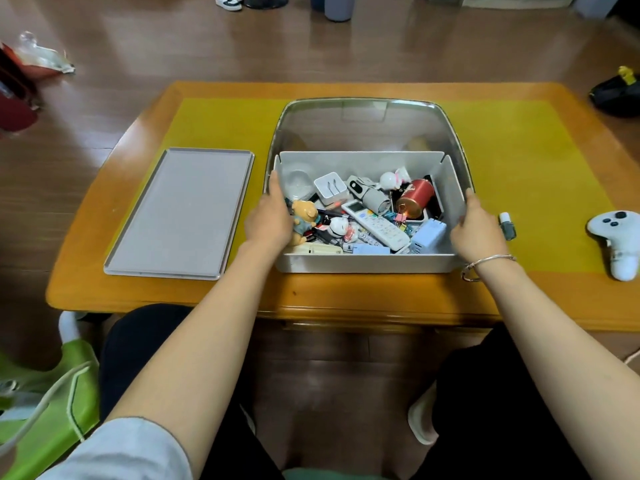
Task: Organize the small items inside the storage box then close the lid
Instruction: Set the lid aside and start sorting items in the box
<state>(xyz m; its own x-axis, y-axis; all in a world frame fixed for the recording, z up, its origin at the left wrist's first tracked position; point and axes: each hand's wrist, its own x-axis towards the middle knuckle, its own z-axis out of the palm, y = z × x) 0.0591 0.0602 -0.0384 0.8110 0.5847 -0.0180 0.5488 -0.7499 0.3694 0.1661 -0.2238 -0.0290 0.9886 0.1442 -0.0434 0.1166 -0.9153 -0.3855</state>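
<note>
Low wooden table (pixel 173 296) with orange-brown top, covered mid-surface by yellow-green mat (pixel 519 161). At left, flat grey rectangular lid (pixel 180 213). At centre, grey plastic storage box (pixel 367 263) crammed with small items. To right, small nail-polish bottle (pixel 506 226) just beside box; farther right, white game controller (pixel 618 242).

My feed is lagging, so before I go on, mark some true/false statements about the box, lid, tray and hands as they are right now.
1. The clear lid is shut over the storage box. False: it stands open behind the box.
2. The left hand and right hand are at opposite ends of the box. True.
3. The grey tray holds the red can. False: the can lies in the box.
4. A white remote lies in the box. True.
5. A white controller lies on the table right of the box. True.
</note>
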